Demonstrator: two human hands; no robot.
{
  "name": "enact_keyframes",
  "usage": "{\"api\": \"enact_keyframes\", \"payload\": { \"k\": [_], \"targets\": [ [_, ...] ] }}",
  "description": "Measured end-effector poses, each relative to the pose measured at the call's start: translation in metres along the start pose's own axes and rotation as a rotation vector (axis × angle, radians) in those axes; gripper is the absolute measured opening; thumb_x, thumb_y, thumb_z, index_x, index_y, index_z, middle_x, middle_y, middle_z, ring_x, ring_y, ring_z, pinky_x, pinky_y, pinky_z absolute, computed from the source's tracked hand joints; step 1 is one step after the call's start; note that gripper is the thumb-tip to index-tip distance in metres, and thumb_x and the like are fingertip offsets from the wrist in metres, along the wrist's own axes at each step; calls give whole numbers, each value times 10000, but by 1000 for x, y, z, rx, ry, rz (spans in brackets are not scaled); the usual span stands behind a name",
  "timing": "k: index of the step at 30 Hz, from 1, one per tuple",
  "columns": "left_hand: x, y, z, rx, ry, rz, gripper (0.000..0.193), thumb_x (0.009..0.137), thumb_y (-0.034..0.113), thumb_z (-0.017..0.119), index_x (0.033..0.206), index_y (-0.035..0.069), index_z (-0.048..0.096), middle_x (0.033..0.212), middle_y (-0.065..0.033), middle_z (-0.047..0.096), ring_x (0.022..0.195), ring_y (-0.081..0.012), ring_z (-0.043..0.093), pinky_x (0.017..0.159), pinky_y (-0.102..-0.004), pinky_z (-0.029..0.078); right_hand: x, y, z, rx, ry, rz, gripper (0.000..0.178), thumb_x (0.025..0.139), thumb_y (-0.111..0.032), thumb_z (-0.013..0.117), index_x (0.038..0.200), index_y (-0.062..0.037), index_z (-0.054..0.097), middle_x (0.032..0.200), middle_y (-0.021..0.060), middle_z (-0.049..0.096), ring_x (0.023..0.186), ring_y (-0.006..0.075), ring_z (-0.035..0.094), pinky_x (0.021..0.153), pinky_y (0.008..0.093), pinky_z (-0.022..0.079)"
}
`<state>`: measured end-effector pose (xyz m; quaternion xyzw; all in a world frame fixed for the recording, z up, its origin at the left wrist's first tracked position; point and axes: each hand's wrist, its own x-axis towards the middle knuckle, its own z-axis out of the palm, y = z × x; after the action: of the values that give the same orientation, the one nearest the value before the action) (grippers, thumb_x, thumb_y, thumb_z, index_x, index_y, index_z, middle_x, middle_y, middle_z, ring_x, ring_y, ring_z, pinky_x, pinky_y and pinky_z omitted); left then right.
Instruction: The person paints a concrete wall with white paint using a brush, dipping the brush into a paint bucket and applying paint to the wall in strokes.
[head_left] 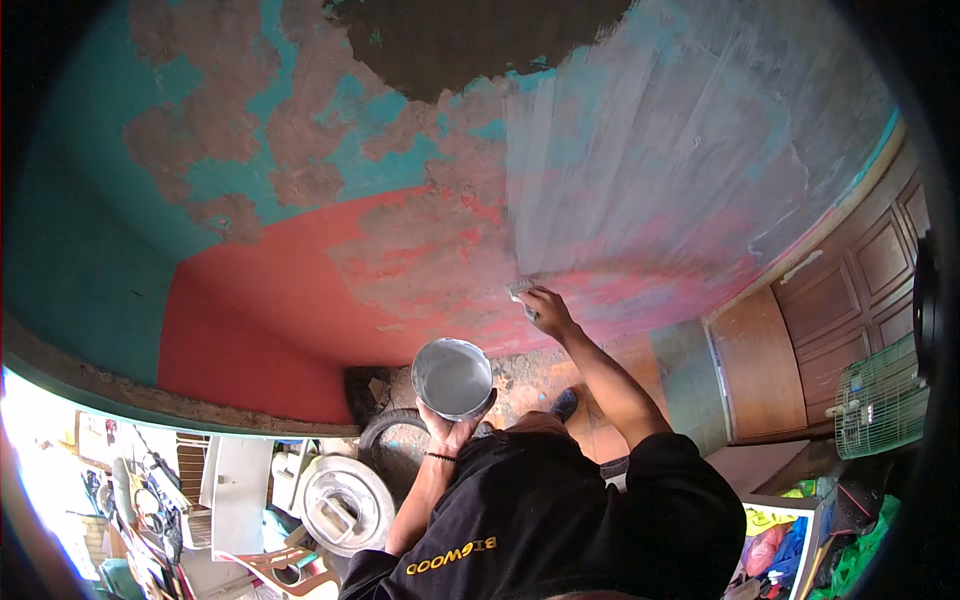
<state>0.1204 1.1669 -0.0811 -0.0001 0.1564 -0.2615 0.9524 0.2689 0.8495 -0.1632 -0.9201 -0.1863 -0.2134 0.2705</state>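
My left hand [452,430] is wrapped under a round container of pale grey paint [453,379], its open top facing up. In my right hand [547,310], the fingers close round the handle of a paintbrush [521,288]. The bristles are at the wall [420,265], at the lower left edge of a patch covered in streaky whitish-grey paint [620,150]. Left of that patch the wall is turquoise above and coral red below, with rough brownish areas. A dark grey-brown patch [470,40] lies at its top. My fingers partly hide the brush handle.
Beside my left arm are a black tyre [385,440] and a round white lid-like thing [345,505]. A wooden panelled door [850,290] and a green wire cage [878,400] stand at the right. Coloured bags [780,545] fill a shelf at the lower right.
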Motion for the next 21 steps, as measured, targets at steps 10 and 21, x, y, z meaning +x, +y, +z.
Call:
{"api": "enact_keyframes", "payload": {
  "k": [10, 21],
  "targets": [
    [2, -3, -5, -4, -5, 55, 874, 826, 685, 704, 1491, 144, 532, 1497, -177, 551, 1373, -427, 514, 1149, -661, 402, 91, -41, -114, 90, 202, -173, 378, 760, 99, 661, 1107, -28, 743, 1092, 157, 759, 972, 354, 739, 812, 419, 602],
    [10, -9, 3, 9, -30, 54, 835, 843, 645, 715, 1476, 125, 553, 1493, -156, 566, 1381, -401, 519, 1173, -633, 395, 185, -122, -227, -155, 757, -578, 118, 824, 26, 717, 942, 22, 716, 1151, 132, 762, 1135, 367, 723, 961, 478, 605]
  ]
}}
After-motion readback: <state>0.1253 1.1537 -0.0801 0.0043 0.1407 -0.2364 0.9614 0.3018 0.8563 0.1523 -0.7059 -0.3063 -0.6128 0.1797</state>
